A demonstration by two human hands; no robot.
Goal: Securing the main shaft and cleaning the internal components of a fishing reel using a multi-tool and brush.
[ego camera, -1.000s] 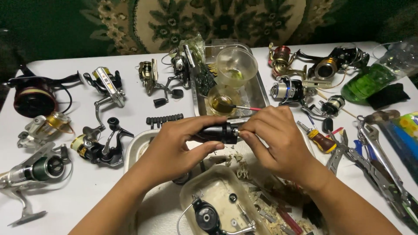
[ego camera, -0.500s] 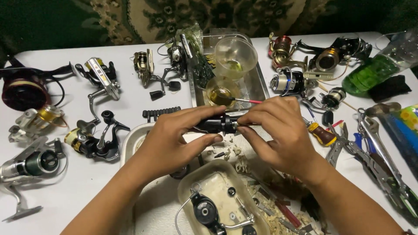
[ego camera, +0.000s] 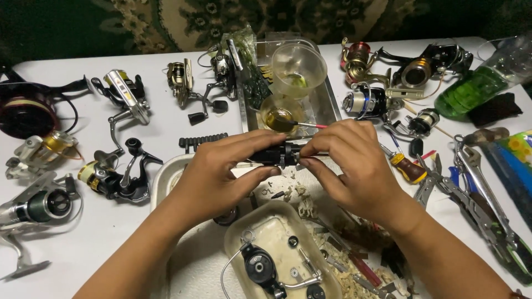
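Left hand point(ego camera: 221, 174) is closed around the black reel part point(ego camera: 275, 154), held above the white tray point(ego camera: 166, 180) mid-surface, right hand point(ego camera: 354, 166) pinching its end; best to keep it over the tray, left grip steady, right fingers turning gently.

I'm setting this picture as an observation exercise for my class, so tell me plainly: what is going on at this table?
A person holds a small black reel part between both hands above a white table. The left hand grips it from one side, and the right hand pinches the other end. Below the hands sits a shallow tray holding a black reel piece and small loose bits. Several fishing reels lie to the left, and pliers and wrenches to the right.
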